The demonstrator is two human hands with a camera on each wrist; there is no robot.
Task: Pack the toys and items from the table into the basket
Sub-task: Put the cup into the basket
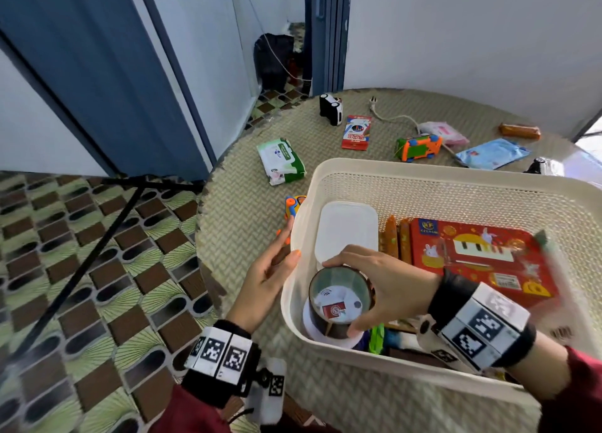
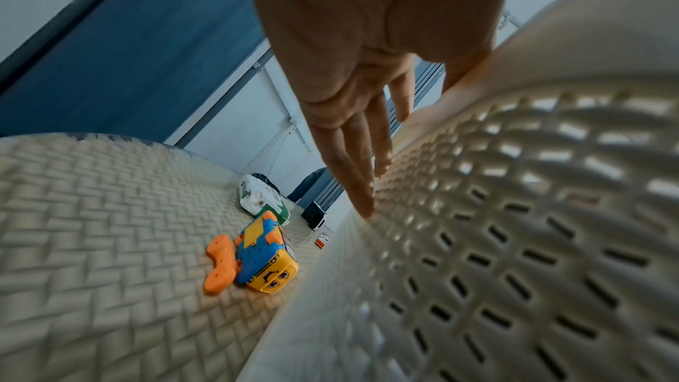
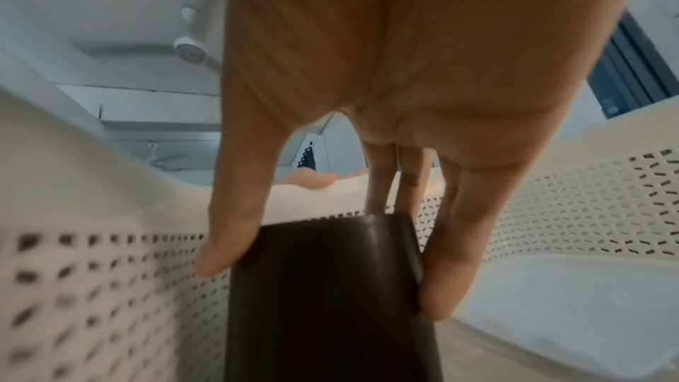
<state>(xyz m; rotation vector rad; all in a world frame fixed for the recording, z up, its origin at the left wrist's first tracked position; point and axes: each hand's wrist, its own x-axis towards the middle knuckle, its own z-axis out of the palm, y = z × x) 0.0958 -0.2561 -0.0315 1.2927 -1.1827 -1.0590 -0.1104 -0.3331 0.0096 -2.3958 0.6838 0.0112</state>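
The right hand (image 1: pixel 379 286) gripped the brown tape roll (image 1: pixel 340 302) inside the basket (image 1: pixel 423 175), at its near left corner; the left hand (image 1: pixel 270 270) lay with straight fingers against the basket's left wall

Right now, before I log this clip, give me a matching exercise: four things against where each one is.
Things:
1. tape roll
2. red tin
3. wet wipes pack
4. left hand

Places:
A. lying on the table, outside the basket
B. held in the right hand over the basket
C. resting on the basket's outer wall and rim
D. lying inside the basket

Pairs: 1-B, 2-D, 3-A, 4-C
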